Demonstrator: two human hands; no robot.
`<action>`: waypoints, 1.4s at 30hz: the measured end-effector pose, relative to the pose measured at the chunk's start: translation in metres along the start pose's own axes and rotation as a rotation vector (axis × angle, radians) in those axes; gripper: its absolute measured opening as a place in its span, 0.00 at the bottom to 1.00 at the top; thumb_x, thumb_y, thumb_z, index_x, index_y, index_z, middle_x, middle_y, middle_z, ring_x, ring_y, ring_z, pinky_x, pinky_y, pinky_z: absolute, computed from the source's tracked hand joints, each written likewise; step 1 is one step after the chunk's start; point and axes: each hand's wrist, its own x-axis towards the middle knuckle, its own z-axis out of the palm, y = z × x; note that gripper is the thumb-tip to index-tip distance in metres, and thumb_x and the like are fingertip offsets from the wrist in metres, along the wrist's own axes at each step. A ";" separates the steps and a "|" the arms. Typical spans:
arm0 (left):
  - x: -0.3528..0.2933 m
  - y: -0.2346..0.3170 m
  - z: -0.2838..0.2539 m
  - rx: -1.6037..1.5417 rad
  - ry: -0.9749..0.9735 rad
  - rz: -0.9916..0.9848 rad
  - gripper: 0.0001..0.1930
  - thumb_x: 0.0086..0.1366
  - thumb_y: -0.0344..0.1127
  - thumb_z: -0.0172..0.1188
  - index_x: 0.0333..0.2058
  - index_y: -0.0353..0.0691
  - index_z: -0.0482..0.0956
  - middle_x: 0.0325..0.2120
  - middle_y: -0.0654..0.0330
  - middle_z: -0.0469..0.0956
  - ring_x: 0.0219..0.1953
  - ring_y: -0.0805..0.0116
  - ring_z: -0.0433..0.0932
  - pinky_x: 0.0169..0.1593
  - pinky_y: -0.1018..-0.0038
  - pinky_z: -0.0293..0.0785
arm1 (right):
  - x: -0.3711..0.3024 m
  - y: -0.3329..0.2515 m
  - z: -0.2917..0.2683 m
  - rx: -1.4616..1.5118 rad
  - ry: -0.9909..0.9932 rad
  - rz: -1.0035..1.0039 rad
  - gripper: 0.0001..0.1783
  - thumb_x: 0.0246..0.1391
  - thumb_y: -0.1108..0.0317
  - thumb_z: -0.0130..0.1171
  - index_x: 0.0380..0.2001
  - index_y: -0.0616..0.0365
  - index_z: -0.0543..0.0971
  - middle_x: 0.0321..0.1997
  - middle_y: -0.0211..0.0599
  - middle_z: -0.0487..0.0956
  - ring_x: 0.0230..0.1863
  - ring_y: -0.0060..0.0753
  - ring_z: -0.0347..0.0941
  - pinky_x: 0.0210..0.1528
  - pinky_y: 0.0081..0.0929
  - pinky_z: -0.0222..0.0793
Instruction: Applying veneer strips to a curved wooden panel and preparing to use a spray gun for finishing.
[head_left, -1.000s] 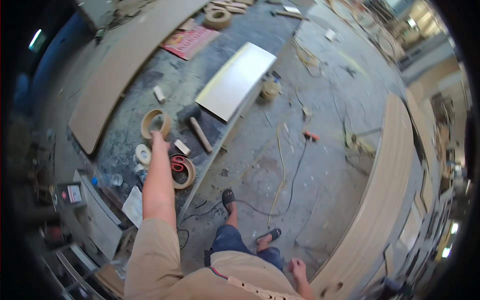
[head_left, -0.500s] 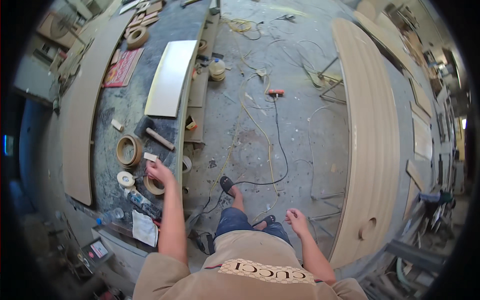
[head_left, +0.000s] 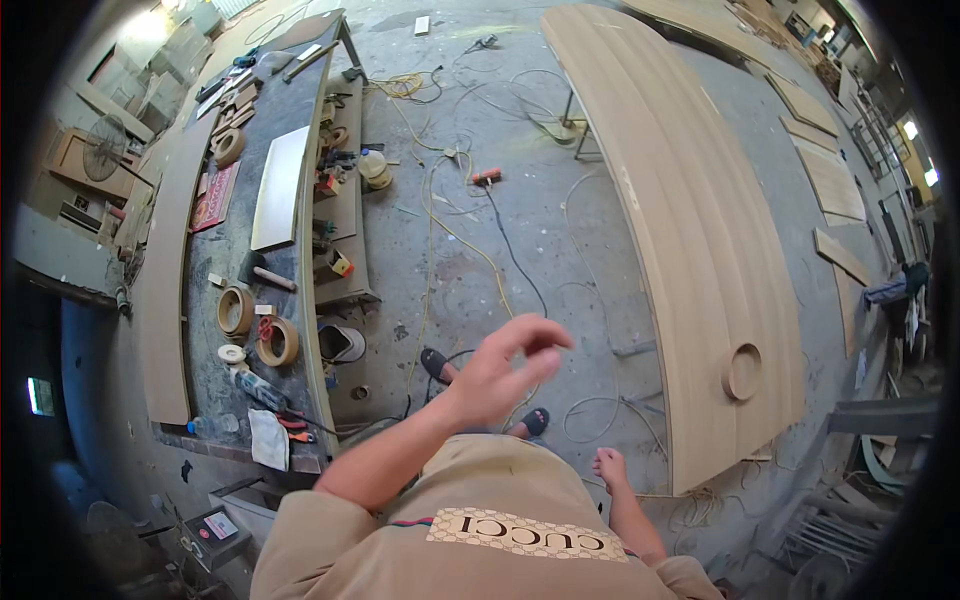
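Note:
My left hand (head_left: pixel 505 375) is raised in front of my body, over the floor between the bench and the panel. Its fingers are bent but apart, slightly blurred, with nothing visible between them. Low on the right, my right hand (head_left: pixel 608 468) hangs near the panel's edge with its fingers curled; whatever it may hold is hidden. A brown coil of edging strip (head_left: pixel 742 372) stands on the long wood panel (head_left: pixel 690 240). On the dark workbench (head_left: pixel 217 270), a red-handled tool (head_left: pixel 266 328) lies by a tan roll (head_left: pixel 277 342) and a small pale block (head_left: pixel 265 310).
The bench also carries a mallet (head_left: pixel 270 272), a white board (head_left: pixel 280 190), a white cloth (head_left: pixel 268 440) and another tan roll (head_left: pixel 235 311). Cables run across the floor (head_left: pixel 470 290), with a red connector (head_left: pixel 487 177). A plastic jug (head_left: pixel 374 168) stands beside the bench.
My left hand has left the tan roll on the bench and swung right, in front of my body. The view has shifted right; the red-handled tool now shows by the roll. My right hand stays low.

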 end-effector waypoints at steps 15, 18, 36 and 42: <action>0.020 0.145 0.161 0.422 -0.161 1.338 0.03 0.59 0.29 0.62 0.29 0.40 0.77 0.30 0.64 0.73 0.31 0.68 0.73 0.31 0.71 0.71 | -0.008 0.075 -0.021 0.334 0.096 0.071 0.16 0.67 0.59 0.58 0.46 0.62 0.81 0.32 0.34 0.81 0.30 0.27 0.77 0.29 0.26 0.74; 0.043 0.130 0.125 0.455 -0.202 1.270 0.06 0.55 0.29 0.64 0.31 0.39 0.77 0.30 0.62 0.73 0.30 0.65 0.74 0.32 0.68 0.73 | 0.001 0.048 0.000 0.157 0.076 -0.058 0.17 0.66 0.59 0.59 0.47 0.63 0.81 0.33 0.33 0.81 0.31 0.26 0.77 0.34 0.28 0.75; 0.258 -0.093 -0.236 0.597 0.000 -0.239 0.11 0.67 0.34 0.59 0.47 0.42 0.77 0.36 0.57 0.76 0.38 0.58 0.78 0.42 0.64 0.75 | 0.129 -0.394 0.010 0.012 0.153 -0.128 0.16 0.69 0.56 0.57 0.48 0.58 0.79 0.31 0.31 0.80 0.29 0.24 0.77 0.28 0.24 0.73; 0.383 -0.127 -0.322 0.543 -0.065 -0.317 0.13 0.68 0.38 0.60 0.48 0.41 0.78 0.36 0.54 0.78 0.39 0.53 0.79 0.44 0.61 0.76 | 0.175 -0.504 0.071 -0.049 0.062 -0.139 0.15 0.69 0.57 0.58 0.48 0.55 0.79 0.36 0.29 0.80 0.34 0.23 0.78 0.33 0.23 0.75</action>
